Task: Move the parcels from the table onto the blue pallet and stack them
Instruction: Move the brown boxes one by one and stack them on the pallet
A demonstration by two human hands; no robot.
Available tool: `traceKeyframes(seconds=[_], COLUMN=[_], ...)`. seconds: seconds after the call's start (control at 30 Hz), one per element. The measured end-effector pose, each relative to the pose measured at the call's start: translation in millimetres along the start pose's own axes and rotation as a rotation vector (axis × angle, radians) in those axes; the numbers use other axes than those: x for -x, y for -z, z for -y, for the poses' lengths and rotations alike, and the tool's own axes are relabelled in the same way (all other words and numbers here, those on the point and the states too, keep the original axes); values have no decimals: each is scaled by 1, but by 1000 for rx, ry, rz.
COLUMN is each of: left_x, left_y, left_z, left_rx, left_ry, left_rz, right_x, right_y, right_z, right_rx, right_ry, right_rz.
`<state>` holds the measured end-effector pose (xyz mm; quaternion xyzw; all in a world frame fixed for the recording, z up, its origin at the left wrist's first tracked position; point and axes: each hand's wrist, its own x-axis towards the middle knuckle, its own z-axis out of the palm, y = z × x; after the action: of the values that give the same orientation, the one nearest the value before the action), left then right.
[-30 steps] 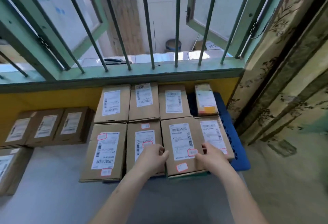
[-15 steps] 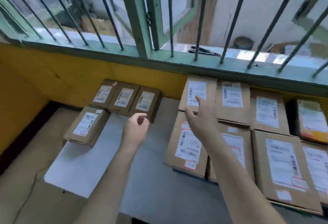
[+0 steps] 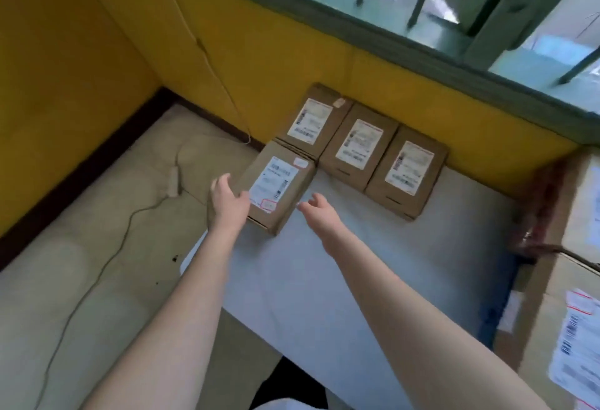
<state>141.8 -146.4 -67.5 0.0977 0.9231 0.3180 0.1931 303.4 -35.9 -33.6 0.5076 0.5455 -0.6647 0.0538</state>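
Two bare arms reach over the pale grey surface (image 3: 373, 273). The left hand (image 3: 227, 203) touches the nearest brown cardboard parcel (image 3: 276, 187) at mid-frame, fingers relaxed; the right hand (image 3: 319, 214), released, hovers beside it. Pickup step: next, both hands must clamp its sides. Three parcels (image 3: 360, 145) lie beyond.

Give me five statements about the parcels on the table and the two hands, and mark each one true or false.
1. Four parcels lie on the table. True.
2. The left hand touches the near parcel at its left side. True.
3. The right hand grips a parcel. False: it is open, with nothing in it, just right of the near parcel.
4. The three far parcels sit in a row along the yellow wall. True.
5. The parcels lie with their labels face down. False: a white label shows on top of each.
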Motion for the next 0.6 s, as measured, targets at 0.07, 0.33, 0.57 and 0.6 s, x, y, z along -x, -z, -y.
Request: traceKeyframes(seconds=[0.07,0.33,0.57,0.6], left_x=[-22,-41,38,54], left_y=[-6,-9,23,23], left_z=[10,12,-63,-82], left_rx=[-16,-84,185,246], left_ry=[15,-27,-215,-241], left_rz=[72,203,84,96], right_x=[-17,-31,27,41], right_y=[-21,-45,6,21], right_z=[-1,-3,3,7], right_rx=[-82,-260,-379,-394], right_ry=[-26,-59,13,62], right_rz=[41,34,-55,-114])
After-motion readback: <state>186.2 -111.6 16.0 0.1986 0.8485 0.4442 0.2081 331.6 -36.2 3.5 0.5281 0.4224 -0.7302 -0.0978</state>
